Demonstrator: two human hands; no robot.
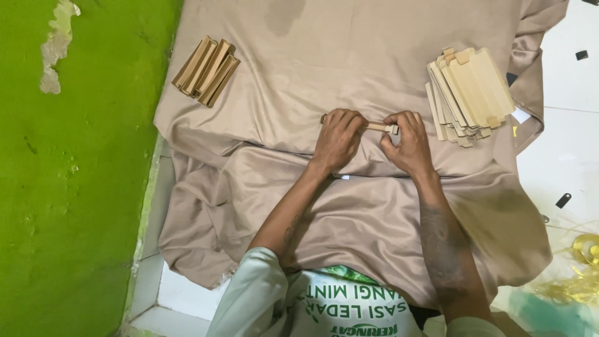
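Grip: both hands close around one narrow tan cardboard piece, held low over the middle of the cloth, its length running left to right between them.
Left hand: the left hand curls over the left end of the piece, knuckles up, fingers folded tight so that end is hidden beneath them.
Right hand: the right hand pinches the right end, thumb and fingertips pressed together at the small notched tip that pokes out near the thumb.
Cardboard piece: only a short strip shows between the two hands; whether it rests on the cloth or is lifted just clear cannot be told.
Cloth: a beige satin cloth spreads under the hands, rumpled in a long fold just below the wrists and draped toward the person's lap.
Flat stack: to the right of the right hand, near but apart, lies a fanned stack of flat cardboard blanks, pale tan, tabs showing at their ends.
Folded pile: well apart at the upper left of the cloth sits a small pile of folded cardboard sleeves, darker tan, laid side by side at a slant.
Surroundings: a green wall with peeling paint runs down the left; white floor tiles show at the right, with gold ribbon at the lower right corner.
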